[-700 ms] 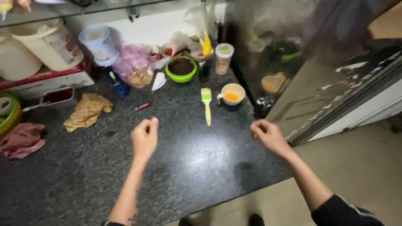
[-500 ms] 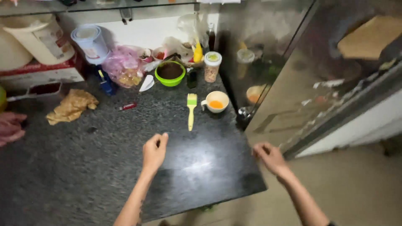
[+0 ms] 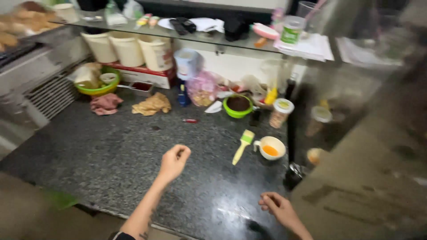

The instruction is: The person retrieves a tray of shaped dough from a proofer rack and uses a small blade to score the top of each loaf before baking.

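Over the dark speckled granite counter [image 3: 89, 155] both hands hover empty: the left hand [image 3: 174, 161] loosely curled, the right hand [image 3: 278, 208] half-closed near the front edge; nearest lie a yellow-handled pastry brush [image 3: 242, 146] just beside a white cup of orange liquid [image 3: 270, 148]

Working kitchen, home or small food stall; cannot tell which. Dark speckled stone bench [image 3: 111, 155] backed by a white wall. Glass shelf [image 3: 213, 36] above, crowded with jars and packets. White lidded buckets [image 3: 129, 49] in a row beneath it. Green bowl [image 3: 238, 106] of dark paste, cup of orange liquid [image 3: 270, 148], yellow pastry brush [image 3: 243, 146], lidded jar [image 3: 280, 112], crumpled cloths [image 3: 152, 104]. Steel-fronted cabinet [image 3: 369, 146] at right.
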